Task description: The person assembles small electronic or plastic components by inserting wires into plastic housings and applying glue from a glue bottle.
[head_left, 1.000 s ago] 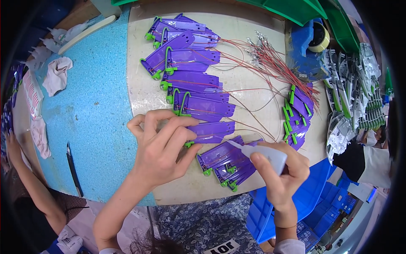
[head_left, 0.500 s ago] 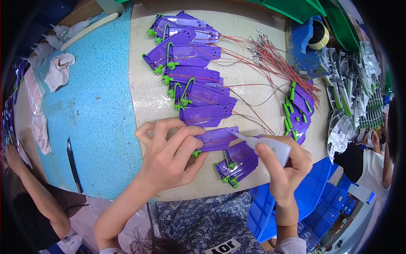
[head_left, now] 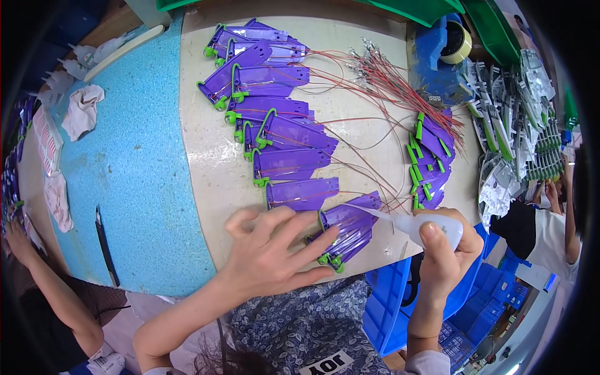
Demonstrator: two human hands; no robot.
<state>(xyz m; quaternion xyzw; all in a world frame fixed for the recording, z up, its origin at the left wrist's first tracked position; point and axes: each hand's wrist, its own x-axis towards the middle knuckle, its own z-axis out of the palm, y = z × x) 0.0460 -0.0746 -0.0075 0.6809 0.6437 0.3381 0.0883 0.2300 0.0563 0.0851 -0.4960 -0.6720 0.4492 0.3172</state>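
Note:
In my right hand [head_left: 447,250] is a white squeeze bottle [head_left: 437,230], its thin nozzle pointing left above a small stack of purple plastic parts [head_left: 351,225] with green ends. My left hand [head_left: 272,253] is open, fingers spread, its fingertips at the left side of that stack; whether they press on it I cannot tell. Just beyond the left hand, a single purple part [head_left: 306,194] lies at the near end of a row of similar purple parts [head_left: 294,164]. Thin red and dark wires [head_left: 375,119] run from the row toward the right.
More purple parts with green tabs [head_left: 431,159] lie at the right, near silvery-and-green parts [head_left: 500,125]. A tape roll [head_left: 456,44] sits at the back right. On the blue mat [head_left: 134,162] are a black-handled knife [head_left: 106,247] and a cloth [head_left: 82,111]. Another person's arm [head_left: 53,290] is at far left.
My left hand has let go of the purple part, now lying at the row's near end, and moved right to the small stack, fingers spreading. The squeeze bottle has shifted right. The view has shifted slightly.

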